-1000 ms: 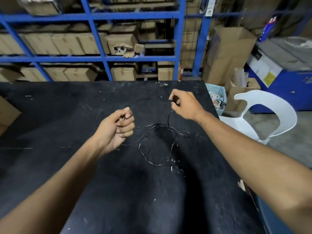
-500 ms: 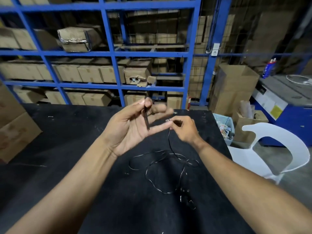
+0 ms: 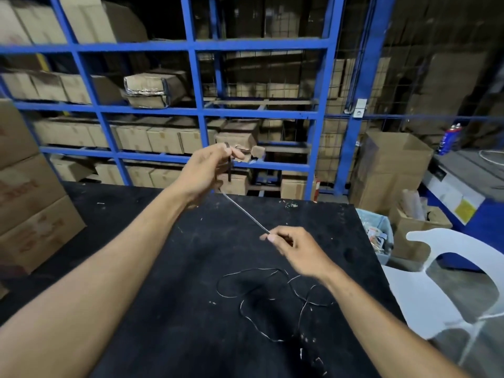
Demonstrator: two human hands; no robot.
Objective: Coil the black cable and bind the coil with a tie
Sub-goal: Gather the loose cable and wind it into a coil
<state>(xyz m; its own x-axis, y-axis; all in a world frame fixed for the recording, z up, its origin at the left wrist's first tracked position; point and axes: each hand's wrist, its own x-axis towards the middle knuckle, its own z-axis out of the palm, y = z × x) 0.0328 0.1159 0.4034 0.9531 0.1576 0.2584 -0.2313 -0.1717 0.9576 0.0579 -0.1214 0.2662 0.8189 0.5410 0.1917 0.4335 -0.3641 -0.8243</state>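
A thin black cable [image 3: 246,214] runs taut between my two hands above the black table [image 3: 191,336]. My left hand [image 3: 207,170] is raised over the table's far edge and pinches the cable's end, a short dark plug piece hanging from its fingers. My right hand [image 3: 297,249] is lower and to the right, fingers pinched on the cable. The rest of the cable lies in loose tangled loops [image 3: 272,301] on the table below my right wrist. I cannot see a tie.
Stacked cardboard boxes [image 3: 30,208] stand at the table's left edge. A blue shelf rack [image 3: 196,110] full of boxes rises behind the table. A white plastic chair [image 3: 447,285] and a small bin [image 3: 377,236] stand right of the table.
My hands have drawn apart: the left rose and closed on the cable end, the right dropped to the right, pulling the cable taut. The camera tilted upward.
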